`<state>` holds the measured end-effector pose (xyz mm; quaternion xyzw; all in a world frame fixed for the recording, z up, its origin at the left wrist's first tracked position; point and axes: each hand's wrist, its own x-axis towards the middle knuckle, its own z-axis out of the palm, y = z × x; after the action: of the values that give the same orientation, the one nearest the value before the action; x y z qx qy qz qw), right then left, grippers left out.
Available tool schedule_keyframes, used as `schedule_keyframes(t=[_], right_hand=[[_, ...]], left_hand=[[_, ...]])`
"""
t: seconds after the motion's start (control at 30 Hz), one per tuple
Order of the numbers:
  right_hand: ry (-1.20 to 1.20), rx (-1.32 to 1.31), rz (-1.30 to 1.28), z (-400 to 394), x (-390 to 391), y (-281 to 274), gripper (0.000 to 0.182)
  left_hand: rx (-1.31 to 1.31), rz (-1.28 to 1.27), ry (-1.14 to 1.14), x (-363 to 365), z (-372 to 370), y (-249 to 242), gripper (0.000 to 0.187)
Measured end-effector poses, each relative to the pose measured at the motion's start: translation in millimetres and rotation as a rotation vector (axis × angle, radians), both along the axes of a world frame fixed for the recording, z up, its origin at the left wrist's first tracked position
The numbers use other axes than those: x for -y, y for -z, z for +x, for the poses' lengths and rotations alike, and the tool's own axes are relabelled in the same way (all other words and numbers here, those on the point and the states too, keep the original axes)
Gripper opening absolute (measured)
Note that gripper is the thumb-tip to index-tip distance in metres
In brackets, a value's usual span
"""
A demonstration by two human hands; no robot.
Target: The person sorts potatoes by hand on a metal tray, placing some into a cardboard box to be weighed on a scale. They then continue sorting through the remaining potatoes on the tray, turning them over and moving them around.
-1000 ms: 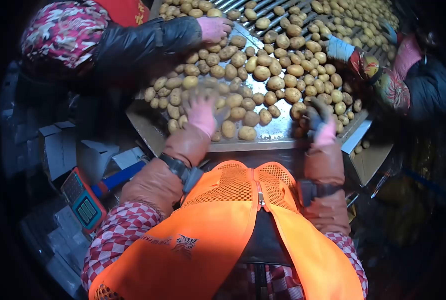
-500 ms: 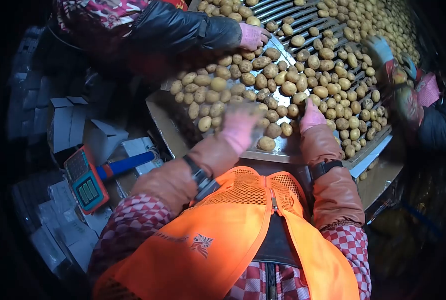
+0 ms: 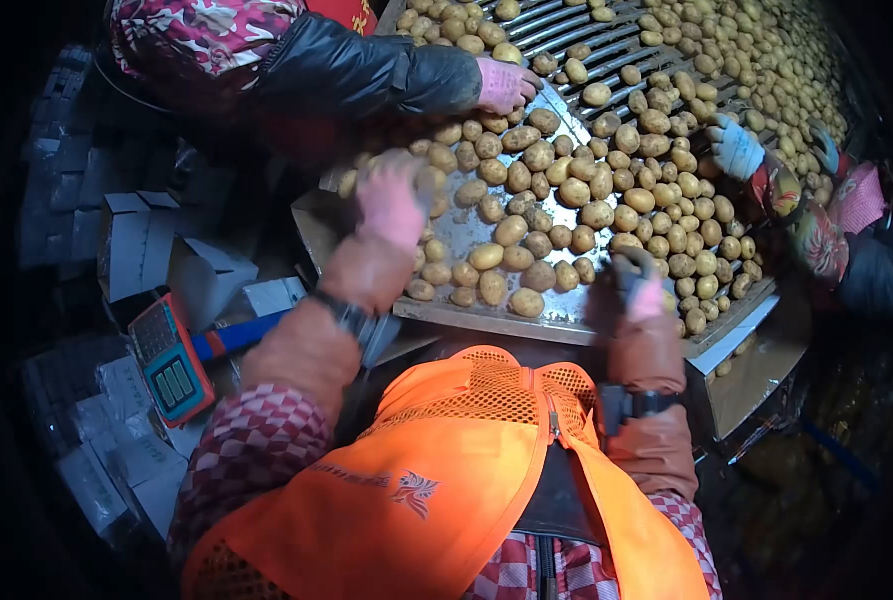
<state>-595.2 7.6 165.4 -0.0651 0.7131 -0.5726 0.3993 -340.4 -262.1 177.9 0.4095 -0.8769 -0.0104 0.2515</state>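
Note:
Potatoes [image 3: 510,231] cover a slanted metal sorting table [image 3: 459,217], spread loosely across its near part. My left hand [image 3: 393,197], in a pink glove and smeared by motion, is over the table's left side among the potatoes. At the near right edge, my right hand [image 3: 641,290] is in a pink glove with a darkened finger side. Its fingers are curled, and I cannot tell what is in them. Several potatoes [image 3: 681,265] lie just to its right.
A co-worker's pink-gloved hand [image 3: 506,85] rests at the table's far left; another person's pale-gloved hand [image 3: 735,148] reaches in from the right. Metal bars [image 3: 556,38] slope down behind. Open cardboard boxes [image 3: 136,245] and a digital scale display [image 3: 173,372] stand at left.
My left hand has swept left and away from me, and bare metal shows where potatoes lay. My right hand has drawn back toward the near edge. The pale-gloved hand on the right moved nearer.

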Motion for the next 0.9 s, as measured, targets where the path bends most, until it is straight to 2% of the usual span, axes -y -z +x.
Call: schedule_keyframes(t=[0.03, 0.07, 0.1, 0.13, 0.17, 0.23, 0.3, 0.33, 0.37, 0.47, 0.57, 0.63, 0.67, 0.73, 0.77, 0.83, 0.87, 0.9], right_hand=[[-0.201, -0.135, 0.237, -0.6, 8.0, 45.6, 0.029], [-0.308, -0.833, 0.294, 32.6, 21.2, 51.8, 0.040], [-0.516, -0.750, 0.505, 54.5, 45.8, -9.9, 0.057], [-0.671, -0.875, 0.388, 54.8, 47.8, 19.3, 0.058], [-0.822, -0.867, 0.385, 60.6, 54.7, -13.8, 0.055], [-0.893, -0.697, 0.282, 53.4, 55.5, -2.3, 0.052], [-0.815, -0.558, 0.080, 41.8, 46.6, 47.9, 0.050], [-0.709, -0.465, -0.028, 37.9, 41.3, 40.4, 0.053], [-0.691, -0.503, 0.002, 27.5, 43.6, 19.2, 0.054], [-0.440, -0.495, -0.042, -15.3, 59.7, 36.9, 0.045], [-0.407, -0.805, -0.123, -51.0, 84.5, 25.9, 0.054], [-0.357, -0.916, -0.029, -63.5, 91.7, 18.6, 0.059], [-0.357, -0.942, 0.101, -61.4, 91.0, -1.0, 0.063], [-0.292, -0.986, 0.209, -59.9, 84.3, 11.0, 0.063], [-0.461, -1.052, 0.397, -46.3, 87.2, 8.1, 0.063], [-0.842, -1.215, 0.715, -19.4, 93.6, 2.6, 0.070], [-0.653, -1.416, 0.768, 18.7, 90.5, 30.2, 0.075], [-0.686, -1.185, 0.695, 54.8, 95.4, -3.4, 0.067]], left_hand=[[-0.027, 0.141, -0.042, 19.5, -22.6, 5.4, 0.036], [0.293, 0.291, -0.252, 28.9, -50.5, -1.2, 0.054], [0.241, 0.595, -0.291, 46.8, -73.8, 18.9, 0.064], [0.267, 0.531, -0.269, 28.1, -95.0, 19.9, 0.066], [0.322, 0.421, -0.202, 5.0, -104.3, 8.1, 0.067], [0.248, 0.120, -0.008, -22.6, -89.2, 34.8, 0.066], [0.356, 0.137, 0.136, -38.0, -53.8, 21.8, 0.063], [0.413, 0.150, 0.207, -46.8, -34.0, 15.8, 0.062], [0.394, 0.204, 0.149, -57.1, -16.7, 13.3, 0.059], [0.351, 0.289, 0.033, -87.3, 12.2, 11.7, 0.054], [0.377, 0.255, 0.050, -100.8, 20.1, 11.9, 0.051], [0.425, 0.237, 0.146, -83.8, 47.4, 18.1, 0.051], [0.215, 0.283, 0.088, -69.5, 63.7, 35.0, 0.055], [0.285, 0.377, -0.139, -55.5, 77.5, 12.0, 0.048], [0.334, 0.426, -0.255, -45.2, 80.1, 5.1, 0.046], [0.191, 0.083, -0.083, -19.6, 76.7, 9.2, 0.042], [0.178, 0.020, -0.092, -0.1, 67.8, 23.8, 0.044], [0.209, 0.047, -0.141, 13.8, 53.2, 23.8, 0.043]])
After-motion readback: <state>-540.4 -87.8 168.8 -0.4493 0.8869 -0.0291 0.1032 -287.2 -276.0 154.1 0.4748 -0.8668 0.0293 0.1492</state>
